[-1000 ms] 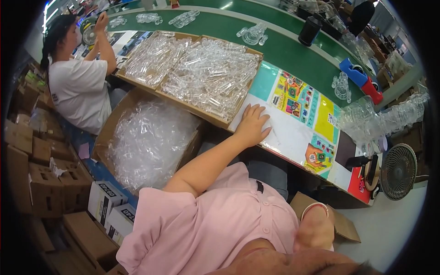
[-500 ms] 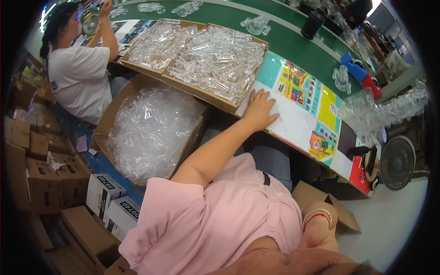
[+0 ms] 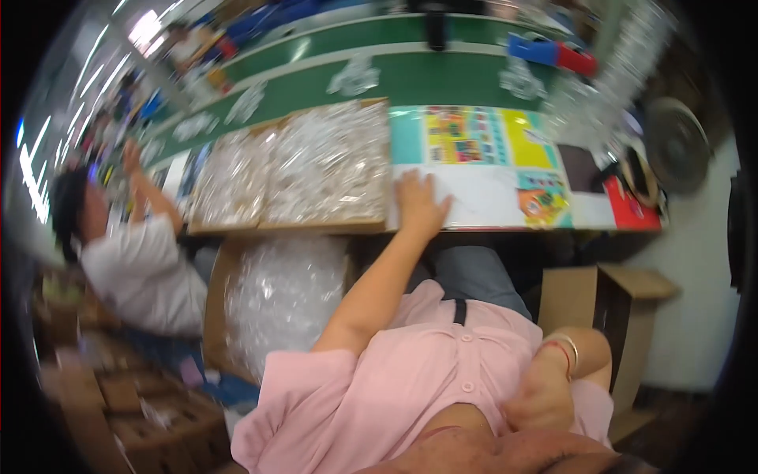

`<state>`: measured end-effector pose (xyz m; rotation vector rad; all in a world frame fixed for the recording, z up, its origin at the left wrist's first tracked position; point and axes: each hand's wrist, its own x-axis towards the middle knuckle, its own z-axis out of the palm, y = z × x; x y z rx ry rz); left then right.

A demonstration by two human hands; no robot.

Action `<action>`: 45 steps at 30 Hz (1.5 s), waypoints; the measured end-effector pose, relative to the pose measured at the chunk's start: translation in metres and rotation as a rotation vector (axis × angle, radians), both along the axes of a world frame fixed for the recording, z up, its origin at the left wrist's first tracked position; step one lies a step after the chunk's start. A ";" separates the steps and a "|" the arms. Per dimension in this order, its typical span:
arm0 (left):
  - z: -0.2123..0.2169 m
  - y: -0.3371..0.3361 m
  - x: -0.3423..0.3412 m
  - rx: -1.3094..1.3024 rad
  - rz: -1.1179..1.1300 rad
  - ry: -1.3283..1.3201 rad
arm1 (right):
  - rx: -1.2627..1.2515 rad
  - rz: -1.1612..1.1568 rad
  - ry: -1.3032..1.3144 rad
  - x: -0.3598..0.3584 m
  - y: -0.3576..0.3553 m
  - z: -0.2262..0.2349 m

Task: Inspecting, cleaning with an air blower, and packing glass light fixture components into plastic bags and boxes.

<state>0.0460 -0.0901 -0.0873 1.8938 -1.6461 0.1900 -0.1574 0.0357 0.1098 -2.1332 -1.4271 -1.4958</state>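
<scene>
Still, though the person [image 3: 418, 355] had turned, the left hand [image 3: 421, 208] stayed spread on the white sheet [image 3: 485, 197], holding nothing, right of the plastic pieces [image 3: 328, 166]; work seemed paused. Whether the right hand [image 3: 545, 397] gripped anything, I couldn't tell.

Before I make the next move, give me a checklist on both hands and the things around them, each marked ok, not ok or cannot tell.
1. Left hand free: ok; it rests on the white sheet, fingers spread, nothing visible in it.
2. Right hand free: cannot tell; it is curled in front of the pink shirt and blurred.
3. Cardboard trays stocked: ok; clear plastic pieces fill them, left of the left hand.
4. Clear plastic film contained: ok; it sits in the carton below the trays.
5. Contents of the open box near the right arm: cannot tell.
6. View sharp: not ok; motion blur.
</scene>
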 end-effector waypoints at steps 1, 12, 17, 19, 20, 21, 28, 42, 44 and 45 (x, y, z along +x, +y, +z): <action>-0.011 -0.001 0.009 -0.014 -0.038 -0.047 | 0.008 -0.081 -0.003 -0.012 -0.002 -0.007; -0.010 -0.013 0.029 0.005 -0.056 -0.189 | 1.226 -2.057 0.118 -0.311 -0.003 -0.183; 0.001 -0.006 0.022 0.093 -0.056 -0.197 | 1.831 -2.542 1.074 -0.434 0.076 -0.340; -0.002 -0.003 0.024 0.084 -0.055 -0.205 | 1.752 -2.216 1.923 -0.454 0.097 -0.377; -0.005 -0.006 0.025 0.105 -0.064 -0.213 | 1.845 -2.041 2.061 -0.447 0.110 -0.370; -0.010 -0.011 0.027 0.109 -0.080 -0.220 | 1.863 -2.018 2.086 -0.452 0.112 -0.377; -0.017 -0.010 0.050 0.142 -0.099 -0.311 | 2.383 -2.252 1.532 -0.498 0.092 -0.436; 0.022 -0.003 0.008 0.172 0.068 -0.400 | 2.215 -2.121 1.329 -0.589 0.099 -0.599; 0.000 -0.007 0.019 0.199 0.083 -0.335 | 2.228 -2.329 1.356 -0.607 0.109 -0.590; -0.003 -0.003 0.023 0.194 0.095 -0.326 | 2.213 -2.328 1.382 -0.589 0.110 -0.583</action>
